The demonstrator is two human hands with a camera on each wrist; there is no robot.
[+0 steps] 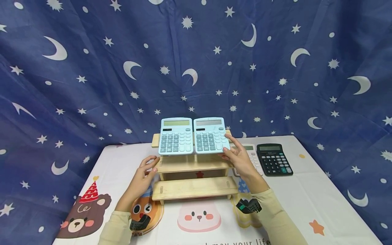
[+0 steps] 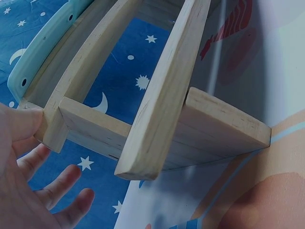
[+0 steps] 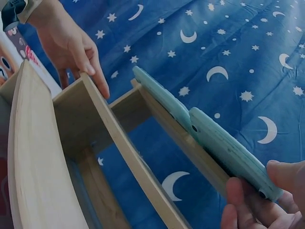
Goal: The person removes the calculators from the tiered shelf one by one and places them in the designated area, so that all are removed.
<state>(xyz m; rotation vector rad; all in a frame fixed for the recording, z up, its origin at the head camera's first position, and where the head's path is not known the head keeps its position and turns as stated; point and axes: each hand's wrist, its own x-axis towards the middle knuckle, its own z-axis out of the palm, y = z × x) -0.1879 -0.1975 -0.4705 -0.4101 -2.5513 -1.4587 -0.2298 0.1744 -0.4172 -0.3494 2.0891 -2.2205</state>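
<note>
Two light-blue calculators lean side by side on the top tier of a stepped wooden rack (image 1: 196, 188). My right hand (image 1: 243, 161) pinches the right blue calculator (image 1: 210, 135) at its lower right edge, thumb in front and fingers behind, as the right wrist view shows. Beside it stands the left blue calculator (image 1: 176, 136), untouched by either hand. At the rack's left end, my left hand (image 1: 141, 180) grips the corner of the middle board (image 2: 52, 129) between thumb and forefinger. Its other fingers (image 2: 62, 186) spread loosely below the board.
A black calculator (image 1: 274, 159) lies on the table right of the rack. Next to it is a white calculator (image 1: 256, 160), partly hidden by my right hand. The cartoon-print tablecloth (image 1: 306, 190) ends at a blue star-and-moon curtain (image 1: 196, 68) behind.
</note>
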